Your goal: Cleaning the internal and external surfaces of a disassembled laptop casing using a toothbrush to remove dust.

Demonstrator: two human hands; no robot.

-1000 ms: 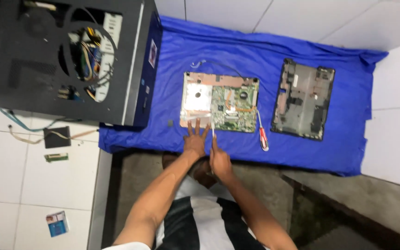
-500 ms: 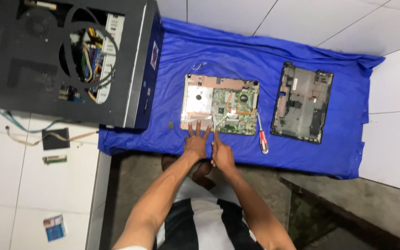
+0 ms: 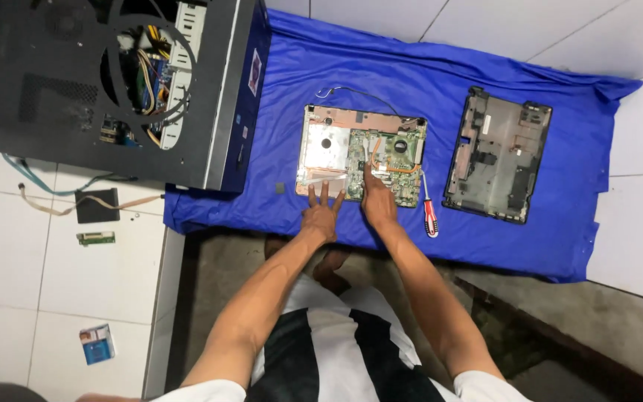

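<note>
An opened laptop chassis point(image 3: 320, 145) with a green motherboard point(image 3: 396, 152) lies on a blue cloth point(image 3: 411, 74). My left hand point(image 3: 323, 216) rests at the chassis's near edge, fingers spread and fingertips touching it. To its right, my right hand point(image 3: 378, 201) reaches onto the motherboard with the index finger stretched out and the other fingers curled. I see nothing held in either hand. A red-handled screwdriver point(image 3: 429, 217) lies on the cloth just right of my right hand.
A black laptop bottom cover point(image 3: 496, 156) lies at the right on the cloth. An open black desktop computer case point(image 3: 53, 97) with cables stands at the left. On the white tiles lie a black square part point(image 3: 97, 205), a small green board point(image 3: 96, 238) and a small blue box point(image 3: 98, 344).
My right hand has moved forward from the near edge onto the motherboard. My left hand has stayed at the chassis's near edge.
</note>
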